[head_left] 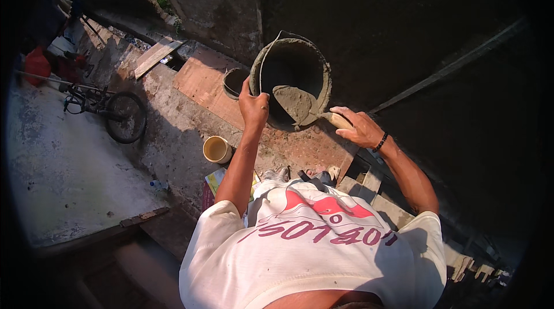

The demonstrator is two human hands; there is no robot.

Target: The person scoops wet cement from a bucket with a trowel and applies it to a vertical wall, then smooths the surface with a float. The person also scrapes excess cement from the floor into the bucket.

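A dark bucket [327, 75], its rim crusted with cement, is tilted so that its mouth faces me. My left hand [254, 104] is closed on the left side of its rim, thumb toward the mouth. Across the bucket's mouth lies a trowel [336, 120], and my right hand [363, 128] is wrapped round its wooden handle. Grey wet mortar [293, 103] is heaped on the blade and hides most of it. The inside of the bucket is in deep shadow, so how much it holds cannot be made out.
A smaller dark bucket [232, 82] and a cream pail [217, 150] stand to the left. Boards [202, 81] lie on the rough ground. A dark wall [404, 26] rises ahead and right. Far left are a bicycle [126, 117] and a pale wall [63, 165].
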